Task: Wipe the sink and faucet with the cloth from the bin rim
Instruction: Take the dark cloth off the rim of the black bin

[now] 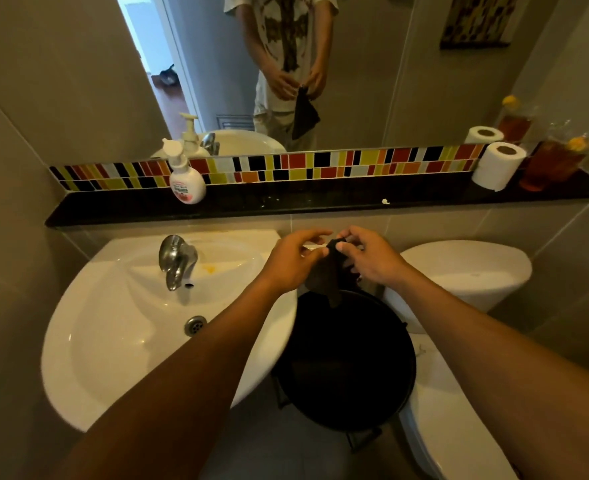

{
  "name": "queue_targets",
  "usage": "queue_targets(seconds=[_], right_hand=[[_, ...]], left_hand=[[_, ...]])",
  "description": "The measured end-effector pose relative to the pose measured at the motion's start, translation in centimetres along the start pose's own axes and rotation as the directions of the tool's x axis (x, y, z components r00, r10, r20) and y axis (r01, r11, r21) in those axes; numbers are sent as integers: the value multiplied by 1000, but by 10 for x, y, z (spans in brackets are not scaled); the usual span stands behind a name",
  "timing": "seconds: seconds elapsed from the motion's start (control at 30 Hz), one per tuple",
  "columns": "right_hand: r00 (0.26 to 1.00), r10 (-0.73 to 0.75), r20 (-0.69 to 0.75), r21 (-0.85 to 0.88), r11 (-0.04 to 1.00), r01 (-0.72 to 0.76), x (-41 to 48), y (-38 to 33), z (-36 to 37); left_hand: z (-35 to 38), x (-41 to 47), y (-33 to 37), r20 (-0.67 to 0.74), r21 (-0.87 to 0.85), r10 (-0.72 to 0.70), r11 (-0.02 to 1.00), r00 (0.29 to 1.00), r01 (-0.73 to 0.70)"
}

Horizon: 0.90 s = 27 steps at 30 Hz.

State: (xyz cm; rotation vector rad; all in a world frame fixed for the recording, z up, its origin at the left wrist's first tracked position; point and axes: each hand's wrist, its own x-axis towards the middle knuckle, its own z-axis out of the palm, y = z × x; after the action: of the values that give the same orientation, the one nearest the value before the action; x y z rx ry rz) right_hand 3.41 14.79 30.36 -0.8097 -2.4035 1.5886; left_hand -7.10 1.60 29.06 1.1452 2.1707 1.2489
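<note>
so the dark cloth [327, 271] hangs above the black bin [348, 358], just right of the sink [113, 341]. right hand [372, 261] grip pinches its top corner, left hand [286, 265] touches it with fingers loosely spread, faucet [175, 259] untouched

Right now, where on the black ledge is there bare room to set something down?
The long middle of the ledge, between the soap bottle and the toilet roll, holds only small crumbs. The right end is crowded by the roll and glass jars.
</note>
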Motion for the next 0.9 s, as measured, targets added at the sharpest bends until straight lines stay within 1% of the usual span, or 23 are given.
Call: queue_targets(seconds=[0.1, 0.2, 0.27, 0.37, 0.47, 0.57, 0.67, 0.7, 0.8, 0.83, 0.9], right_hand=[[999, -9, 36, 18, 1000, 9, 0, 0, -2], [999, -3, 35, 25, 1000, 2, 1, 6, -3], [1000, 8, 24, 34, 999, -9, 2, 10, -4], [999, 38, 23, 69, 997, -40, -1, 17, -7], [996, 80, 27, 74, 994, -81, -3, 27, -11], [992, 121, 28, 132, 984, -123, -3, 31, -14], [985, 175, 5, 225, 959, -172, -4, 31, -19], [984, 181, -7, 209, 962, -175, -4, 32, -21], [986, 161, -53, 47, 986, -158, -2, 34, -24], [988, 143, -64, 11, 990, -143, -1, 32, -23], [993, 76, -92, -66, 994, -82, 1, 27, -23]], left_hand=[[5, 5, 1, -86, -20, 7, 1000, 996, -8], [10, 11, -2, -97, -13, -11, 1000, 995, 10], [12, 12, -2, -56, -17, -43, 999, 997, 42], [18, 11, -1, 68, -80, -107, 990, 992, 112], [28, 10, 0, 133, -20, -134, 990, 982, 138], [30, 10, 3, 109, 52, -84, 996, 990, 79], [25, 10, 6, 108, 119, 30, 992, 994, -43], [23, 10, 6, 118, 152, 71, 985, 990, -88], [19, 9, 8, 139, 211, 147, 962, 979, -175], [18, 9, 8, 125, 199, 162, 962, 979, -184], [14, 9, 6, 53, 155, 161, 974, 985, -168]])
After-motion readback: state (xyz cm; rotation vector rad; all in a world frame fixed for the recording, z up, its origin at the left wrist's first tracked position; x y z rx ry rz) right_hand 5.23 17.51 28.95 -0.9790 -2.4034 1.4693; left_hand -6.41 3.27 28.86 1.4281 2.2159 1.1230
